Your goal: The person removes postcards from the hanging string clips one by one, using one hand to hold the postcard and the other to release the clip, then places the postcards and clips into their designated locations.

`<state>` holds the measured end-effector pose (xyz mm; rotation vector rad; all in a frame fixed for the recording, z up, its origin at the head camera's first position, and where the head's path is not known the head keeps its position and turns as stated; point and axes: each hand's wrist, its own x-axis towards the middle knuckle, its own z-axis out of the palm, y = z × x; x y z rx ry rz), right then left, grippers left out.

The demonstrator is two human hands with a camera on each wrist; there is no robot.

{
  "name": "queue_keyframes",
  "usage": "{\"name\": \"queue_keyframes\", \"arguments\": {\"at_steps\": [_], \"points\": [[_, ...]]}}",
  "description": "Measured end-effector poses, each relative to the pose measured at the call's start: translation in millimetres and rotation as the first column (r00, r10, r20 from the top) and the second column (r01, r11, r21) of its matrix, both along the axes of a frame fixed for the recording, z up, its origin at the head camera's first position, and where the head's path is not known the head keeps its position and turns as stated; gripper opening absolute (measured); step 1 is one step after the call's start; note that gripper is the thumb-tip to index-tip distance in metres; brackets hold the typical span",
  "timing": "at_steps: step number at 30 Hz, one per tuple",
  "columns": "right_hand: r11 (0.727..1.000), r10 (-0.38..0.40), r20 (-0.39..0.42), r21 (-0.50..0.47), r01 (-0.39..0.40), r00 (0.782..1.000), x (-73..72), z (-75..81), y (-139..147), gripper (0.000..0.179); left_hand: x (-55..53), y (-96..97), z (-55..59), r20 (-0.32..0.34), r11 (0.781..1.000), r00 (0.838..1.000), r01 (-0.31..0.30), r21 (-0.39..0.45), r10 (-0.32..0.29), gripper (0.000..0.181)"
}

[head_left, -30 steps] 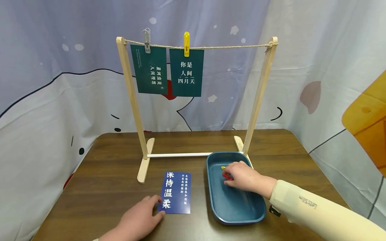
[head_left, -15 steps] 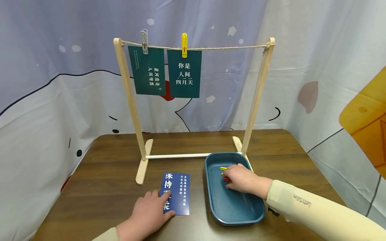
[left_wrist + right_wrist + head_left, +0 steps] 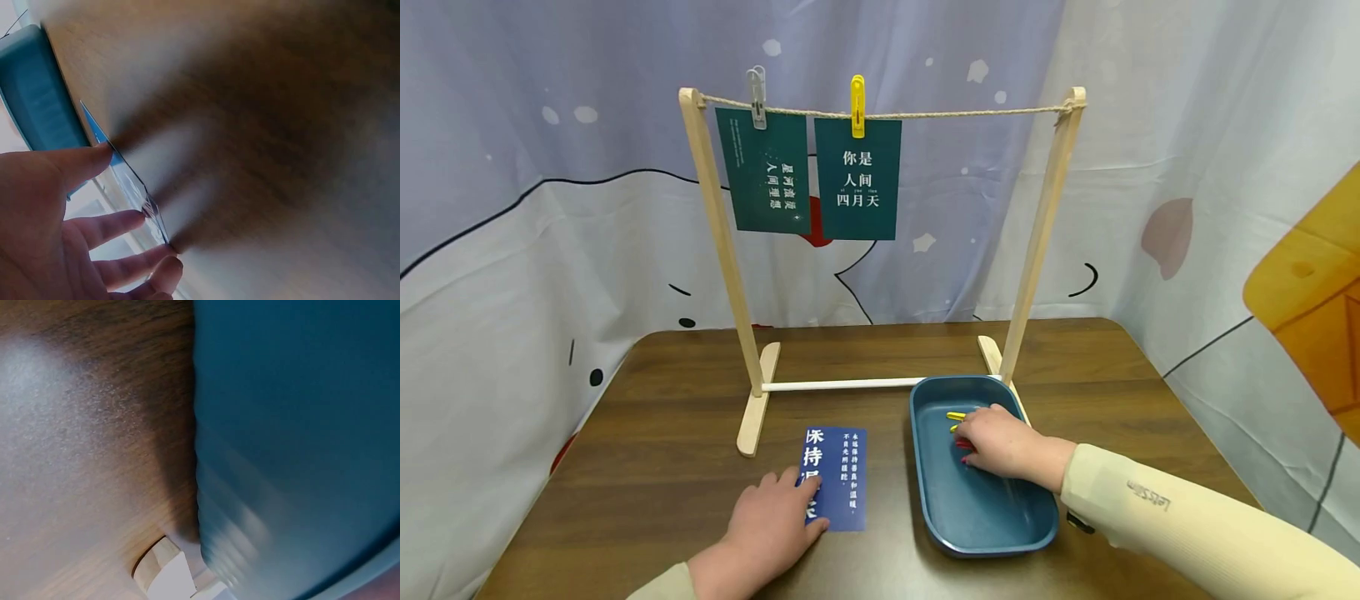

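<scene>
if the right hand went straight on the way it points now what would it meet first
Beyond the red clip it partly covers, the right hand would probably meet the yellow clip first, then the left wall of the blue tray; height is hard to judge, so it might pass over.

Red clip (image 3: 963, 445) in tray (image 3: 992, 521), card (image 3: 844, 487) outside

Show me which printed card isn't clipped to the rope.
The rectangular blue card with white characters; both rectangular dark-green cards hang clipped to the beige rope.
</scene>
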<state>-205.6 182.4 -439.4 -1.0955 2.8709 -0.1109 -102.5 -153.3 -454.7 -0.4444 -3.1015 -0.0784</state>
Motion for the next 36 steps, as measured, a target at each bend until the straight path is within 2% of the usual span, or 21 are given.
{"name": "queue_keyframes", "arguments": {"at_steps": [16,25,31,36], "points": [[1.000,0.002,-0.001,0.020,-0.002,1.000,-2.2,-1.9,-1.8,0.019,-0.8,-0.4,3.0,0.018,1.000,1.000,-0.002,0.020,0.002,0.053],[1.000,0.009,-0.011,-0.014,-0.009,1.000,-1.1,-0.4,0.7,0.021,-2.7,-0.8,5.4,0.046,1.000,0.999,-0.011,0.013,0.011,0.059],[0.999,-0.027,-0.019,-0.035,0.027,0.999,-0.2,15.1,2.0,0.029,-6.7,-2.2,7.0,0.042,0.999,0.999,-0.026,0.027,0.025,0.062],[0.993,-0.081,-0.008,-0.092,0.080,0.997,-5.0,40.1,2.4,0.033,-19.6,-5.1,13.9,0.017,0.997,0.999,-0.053,0.053,0.052,0.061]]}}
